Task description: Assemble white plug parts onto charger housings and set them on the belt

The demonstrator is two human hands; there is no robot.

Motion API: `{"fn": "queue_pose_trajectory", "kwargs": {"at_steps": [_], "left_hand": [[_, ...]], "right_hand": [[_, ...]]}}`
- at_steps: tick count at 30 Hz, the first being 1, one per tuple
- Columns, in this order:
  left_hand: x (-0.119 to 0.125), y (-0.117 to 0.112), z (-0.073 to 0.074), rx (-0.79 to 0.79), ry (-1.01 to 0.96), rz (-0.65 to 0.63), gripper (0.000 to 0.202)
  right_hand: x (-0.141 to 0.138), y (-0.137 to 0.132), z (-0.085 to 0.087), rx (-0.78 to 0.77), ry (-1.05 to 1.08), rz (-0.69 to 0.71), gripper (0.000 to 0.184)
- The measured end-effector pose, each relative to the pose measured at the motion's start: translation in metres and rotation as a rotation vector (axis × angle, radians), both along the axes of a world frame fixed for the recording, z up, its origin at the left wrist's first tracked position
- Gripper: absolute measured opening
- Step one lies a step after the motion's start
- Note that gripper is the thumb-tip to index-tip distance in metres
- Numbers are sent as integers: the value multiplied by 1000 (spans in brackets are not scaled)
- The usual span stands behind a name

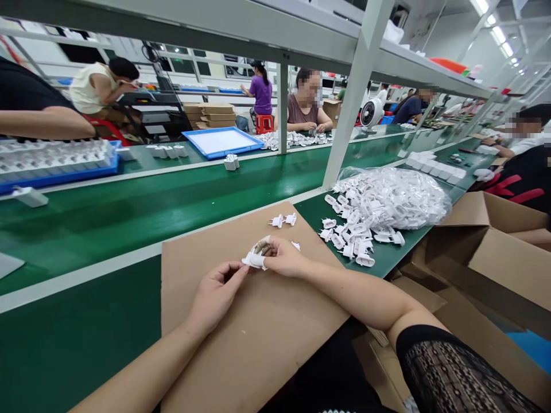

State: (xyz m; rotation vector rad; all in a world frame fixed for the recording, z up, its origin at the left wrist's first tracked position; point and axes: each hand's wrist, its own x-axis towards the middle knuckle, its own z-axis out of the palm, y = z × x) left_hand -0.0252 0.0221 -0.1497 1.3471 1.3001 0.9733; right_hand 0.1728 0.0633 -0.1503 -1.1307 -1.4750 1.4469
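Over the cardboard sheet [206,350], my two hands meet around a small white plug part [247,260]. Thumb and fingers of my left hand [217,293] pinch its near left side. My right hand [284,257] is closed on its other side, with white coverings on the thumb and a fingertip. Fingers hide much of the part. Beyond my right hand, two white two-pin plug parts [284,220] lie on the cardboard. Another small white piece [295,245] shows partly behind my right wrist.
A clear bag [400,195] spills many white plug parts [353,238] onto the green bench at right. Open cardboard boxes [512,264] stand beside it. A metal post [350,97] rises ahead. Across the green belt [181,195] are a blue tray [221,142] and co-workers.
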Motion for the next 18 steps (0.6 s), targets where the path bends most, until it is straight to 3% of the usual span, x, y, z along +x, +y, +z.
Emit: {"fn": "queue_pose_trajectory", "kwargs": {"at_steps": [6,18], "left_hand": [[0,0,2,3,30,-2,54],[-2,-1,1,1,30,-16,51]], "right_hand": [[1,0,-3,21,-73,16,36],[5,-1,2,51,-110,61,43]]}}
